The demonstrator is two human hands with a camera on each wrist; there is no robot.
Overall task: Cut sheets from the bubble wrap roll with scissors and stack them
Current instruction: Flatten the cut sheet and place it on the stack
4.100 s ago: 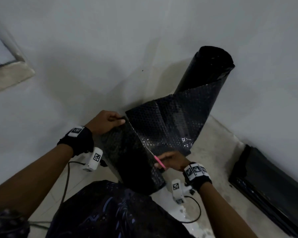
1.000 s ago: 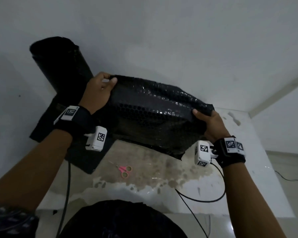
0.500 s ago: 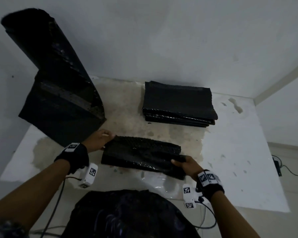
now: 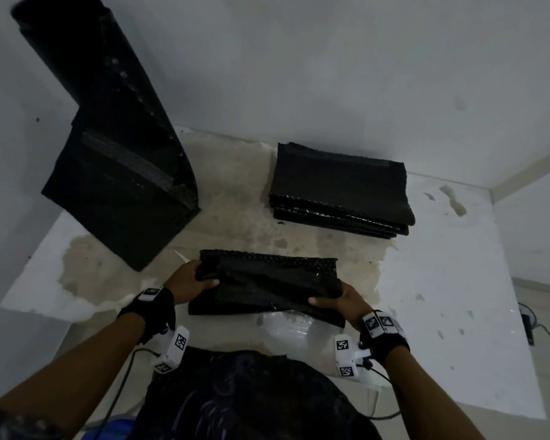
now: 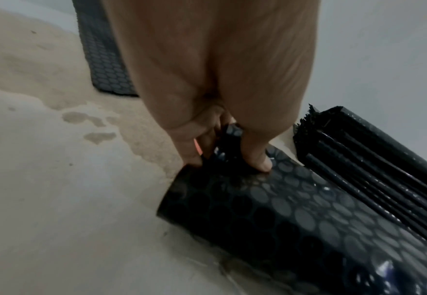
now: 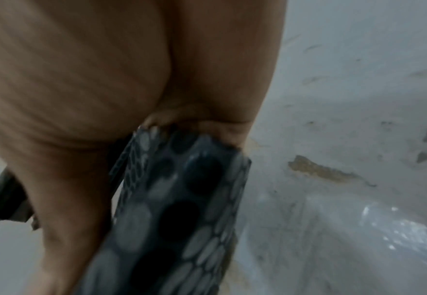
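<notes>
A folded black bubble wrap sheet (image 4: 267,277) lies on the floor in front of me. My left hand (image 4: 192,281) grips its left end, thumb on top, and my right hand (image 4: 332,301) grips its right end. In the left wrist view the fingers (image 5: 255,159) pinch bunched wrap at the end of the sheet (image 5: 282,209). In the right wrist view the sheet (image 6: 182,199) runs out from under the palm. The bubble wrap roll (image 4: 108,115) leans on the wall at far left, its loose end on the floor. The stack of cut sheets (image 4: 340,188) sits beyond the sheet. No scissors show clearly.
The floor (image 4: 442,281) is white with worn tan patches and is walled at the back and left. A black plug and cable (image 4: 529,325) lie at the right edge. My dark-clothed lap (image 4: 251,392) fills the bottom centre. A thin pale tip (image 4: 181,256) pokes out beside my left hand.
A second ago both hands held the sheet spread in the air. It has come down to the floor folded into a narrow band. The pink scissors have gone out of sight.
</notes>
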